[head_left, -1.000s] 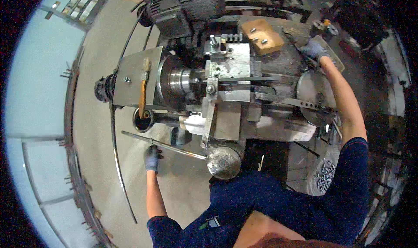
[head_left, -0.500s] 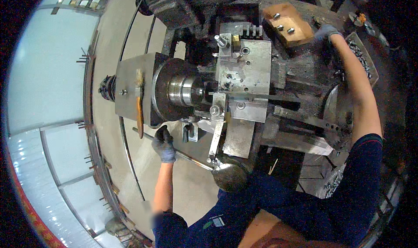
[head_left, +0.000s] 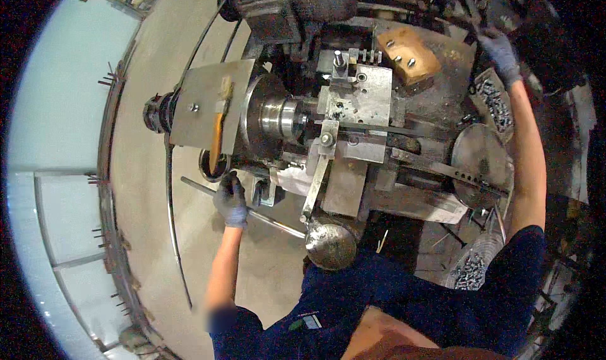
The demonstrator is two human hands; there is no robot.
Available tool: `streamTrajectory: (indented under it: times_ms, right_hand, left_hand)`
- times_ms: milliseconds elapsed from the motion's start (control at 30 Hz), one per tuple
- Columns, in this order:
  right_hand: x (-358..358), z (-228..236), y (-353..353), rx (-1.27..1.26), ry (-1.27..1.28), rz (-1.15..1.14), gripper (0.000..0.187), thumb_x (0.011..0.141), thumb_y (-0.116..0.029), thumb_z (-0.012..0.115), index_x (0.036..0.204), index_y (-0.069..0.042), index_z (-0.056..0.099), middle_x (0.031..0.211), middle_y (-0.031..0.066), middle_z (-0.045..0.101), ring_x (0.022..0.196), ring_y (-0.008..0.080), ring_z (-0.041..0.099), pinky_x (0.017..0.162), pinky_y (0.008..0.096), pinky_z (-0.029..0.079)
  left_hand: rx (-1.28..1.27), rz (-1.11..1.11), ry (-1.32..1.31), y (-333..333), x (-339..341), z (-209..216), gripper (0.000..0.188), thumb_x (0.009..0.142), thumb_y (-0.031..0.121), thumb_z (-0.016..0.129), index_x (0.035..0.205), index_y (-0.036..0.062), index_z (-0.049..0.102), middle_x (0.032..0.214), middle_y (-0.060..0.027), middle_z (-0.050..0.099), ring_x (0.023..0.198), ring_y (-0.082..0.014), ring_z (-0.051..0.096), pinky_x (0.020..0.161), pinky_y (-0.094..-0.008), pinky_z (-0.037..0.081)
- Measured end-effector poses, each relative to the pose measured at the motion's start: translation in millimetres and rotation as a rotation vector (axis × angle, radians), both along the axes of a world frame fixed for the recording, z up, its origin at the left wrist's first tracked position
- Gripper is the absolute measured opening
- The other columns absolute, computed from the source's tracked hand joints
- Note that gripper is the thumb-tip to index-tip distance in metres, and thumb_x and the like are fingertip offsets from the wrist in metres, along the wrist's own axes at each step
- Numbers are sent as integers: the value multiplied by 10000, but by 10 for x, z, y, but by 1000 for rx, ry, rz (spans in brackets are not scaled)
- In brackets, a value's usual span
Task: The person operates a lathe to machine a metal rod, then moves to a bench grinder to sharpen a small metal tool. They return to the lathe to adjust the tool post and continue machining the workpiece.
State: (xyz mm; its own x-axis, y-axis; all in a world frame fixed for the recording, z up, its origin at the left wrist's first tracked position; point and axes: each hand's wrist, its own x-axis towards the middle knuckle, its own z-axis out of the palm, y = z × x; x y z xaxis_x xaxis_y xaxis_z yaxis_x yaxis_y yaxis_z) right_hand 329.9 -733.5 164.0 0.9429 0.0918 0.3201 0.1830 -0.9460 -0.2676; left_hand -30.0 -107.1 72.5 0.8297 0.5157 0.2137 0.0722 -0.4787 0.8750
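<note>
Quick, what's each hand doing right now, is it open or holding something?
Left hand: over the metal rod; can't tell if it's gripping.
Right hand: right of the wooden block; too blurry to tell.

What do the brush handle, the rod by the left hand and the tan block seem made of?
Brush handle: probably wood, perhaps varnished, given its orange-brown colour. Rod: metal, likely bare steel, from its bright highlights. Tan block: possibly matt wood by colour; grain too blurred.
</note>
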Motion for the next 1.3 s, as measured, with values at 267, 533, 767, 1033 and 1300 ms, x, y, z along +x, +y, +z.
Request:
streamTrajectory:
  times_ms: [267, 533, 767, 1033, 1300]
  right_hand:
    - [-2180, 1275, 1153, 582, 65, 255, 284, 807, -153, 533, 1075, -90, 602, 1037, 129, 609, 947, 276, 576, 813, 377, 458]
    - [-3416, 1382, 2122, 402, 190, 305, 113, 742, -142, 683, 735, -39, 638, 773, 84, 635, 727, 170, 605, 654, 298, 482]
    - [-3816, 1080, 2288, 145, 497, 255, 268, 722, -180, 706, 914, 4, 674, 888, 124, 675, 740, 192, 609, 728, 325, 486]
    - [-3074, 563, 1191, -3, -118, 463, 91, 823, -66, 591, 859, 15, 615, 743, 63, 573, 741, 133, 508, 691, 307, 433]
    - [-2996, 986, 1749, 295, 171, 530, 399, 869, -129, 564, 1244, -32, 471, 1155, 52, 562, 914, 164, 569, 809, 300, 454]
  left_hand:
    - [396, 84, 147, 56, -55, 15, 203, 827, 169, 586, 993, 74, 654, 859, -137, 665, 790, -282, 636, 711, -359, 482]
    - [459, 85, 177, -25, -19, 175, 225, 817, 268, 567, 966, 122, 652, 849, -155, 648, 795, -331, 618, 678, -398, 475]
    - [577, -12, 87, 121, -86, 83, 389, 824, 461, 507, 877, 103, 650, 734, -151, 632, 664, -331, 604, 587, -427, 451]
    - [520, -265, 378, -502, -108, 458, 298, 724, 340, 536, 835, 100, 675, 773, -155, 649, 713, -320, 641, 616, -437, 482]
    - [530, -167, 91, -533, -10, 96, 258, 683, 345, 555, 731, 95, 598, 646, -147, 592, 617, -344, 600, 543, -439, 441]
